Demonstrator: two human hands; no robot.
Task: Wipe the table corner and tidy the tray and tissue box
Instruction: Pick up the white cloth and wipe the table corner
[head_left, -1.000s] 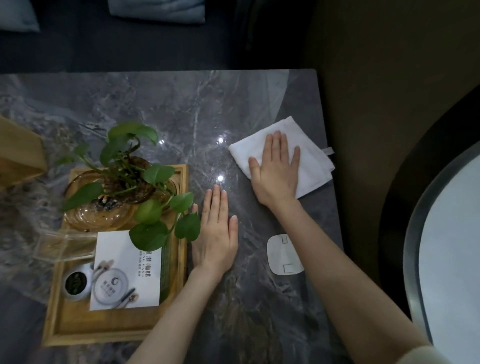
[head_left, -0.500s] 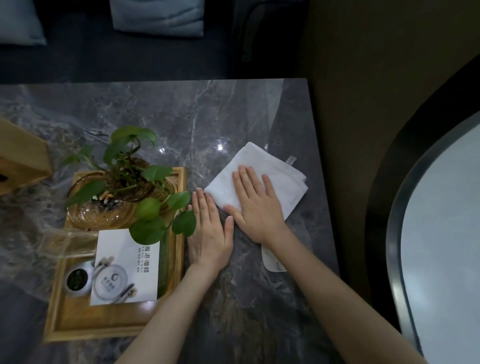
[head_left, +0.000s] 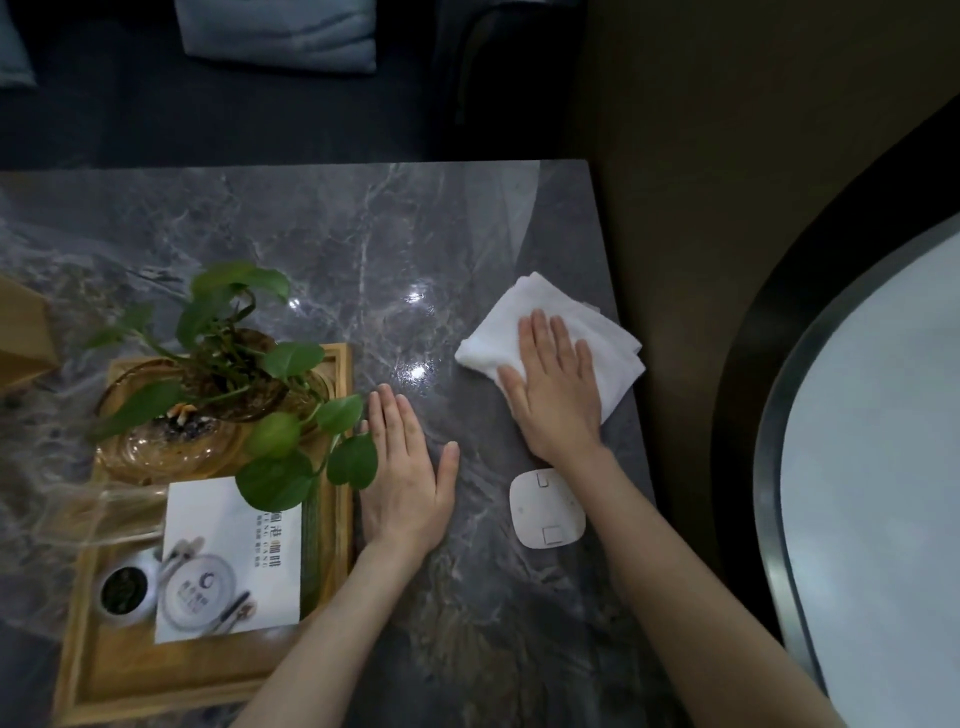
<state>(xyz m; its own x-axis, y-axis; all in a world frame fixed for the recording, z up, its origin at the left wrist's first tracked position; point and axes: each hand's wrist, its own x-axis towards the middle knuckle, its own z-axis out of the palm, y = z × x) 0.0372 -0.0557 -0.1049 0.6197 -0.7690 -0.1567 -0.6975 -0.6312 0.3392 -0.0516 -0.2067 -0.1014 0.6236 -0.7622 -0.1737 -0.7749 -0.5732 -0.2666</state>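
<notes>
A folded white cloth (head_left: 498, 332) lies near the right edge of the grey marble table (head_left: 332, 244). My right hand (head_left: 556, 389) presses flat on the cloth, fingers together. My left hand (head_left: 405, 467) rests flat on the bare marble, its edge against the right rim of the wooden tray (head_left: 104, 680). The tray holds a glass bowl with a green plant (head_left: 228, 338), a printed card (head_left: 234, 561) and a small white cup (head_left: 124, 592). A wooden tissue box (head_left: 23, 338) shows partly at the left edge.
A white rounded-square pad (head_left: 545, 506) lies on the marble just under my right wrist. The table's right edge runs close past the cloth. A large round pale surface with a dark rim (head_left: 872, 441) fills the right. Cushions (head_left: 280, 31) sit beyond the far edge.
My right hand has slid the cloth from beside my left hand back out to the right edge of the table. My left hand stayed by the tray rim.
</notes>
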